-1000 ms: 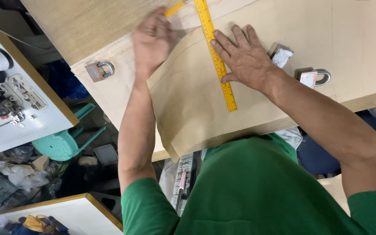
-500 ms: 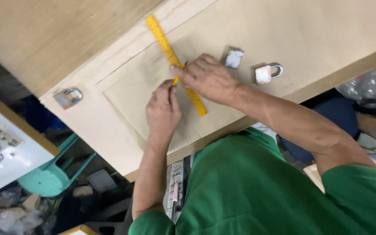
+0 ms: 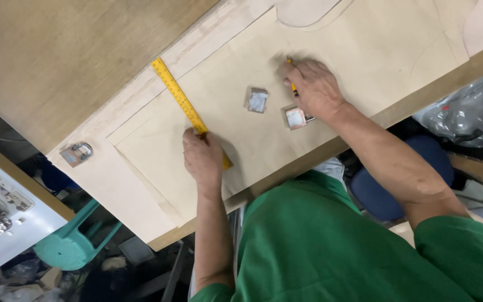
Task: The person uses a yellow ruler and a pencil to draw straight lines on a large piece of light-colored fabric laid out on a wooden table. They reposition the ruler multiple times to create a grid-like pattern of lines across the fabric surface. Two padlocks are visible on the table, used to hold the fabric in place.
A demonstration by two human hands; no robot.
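- My left hand [image 3: 203, 159] lies flat on the near end of the yellow ruler [image 3: 188, 109], fingers together and pressed down, so that the ruler holds its slant across the paper pattern piece [image 3: 236, 134] and does not slide.
- The ruler runs from under that hand up and away toward the edge of the pattern; its far end is free and uncovered.
- My right hand [image 3: 314, 89] rests on the pattern well apart from the ruler, fingers curled around a yellow pencil [image 3: 293, 85], of which only a short length shows between the fingers. The tip is hidden by the hand, so I cannot tell whether it touches the paper.
- Two small padlocks serve as weights: a square one [image 3: 257, 100] between my hands and another [image 3: 297, 118] just beside my right wrist. They pin the pattern flat where my hands do not press.
- A third padlock [image 3: 77, 152] sits near the left corner of the layered pale sheets, holding that corner down.
- Everything lies on the wooden worktable [image 3: 57, 61], close to its near edge, within my reach as I lean over it.
- A teal plastic chair [image 3: 68, 246] stands below the table edge at left.
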